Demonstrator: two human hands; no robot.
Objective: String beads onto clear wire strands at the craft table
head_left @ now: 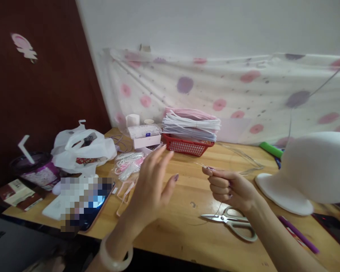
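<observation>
My right hand [232, 187] is closed in a pinch on a thin wire [200, 164]. The wire's pale ends stick out to the left of the fingertips, and a loose length hangs below toward the tabletop. My left hand [154, 181] is raised over the table with its fingers apart and holds nothing; a light bracelet circles its wrist. Scissors [229, 221] with pale handles lie beneath my right hand, blades pointing left. Left of my left hand are a bag of beaded strings [127, 165] and a pinkish frame-like piece [126, 192].
Pipe cleaners [191, 124] are stacked on a red basket [184, 146] by the wall. A white foam head [317, 173] and purple stick [299, 234] lie right. At left stand a plastic bag [83, 147], purple cup [42, 173], phone [98, 206] and small boxes [146, 140].
</observation>
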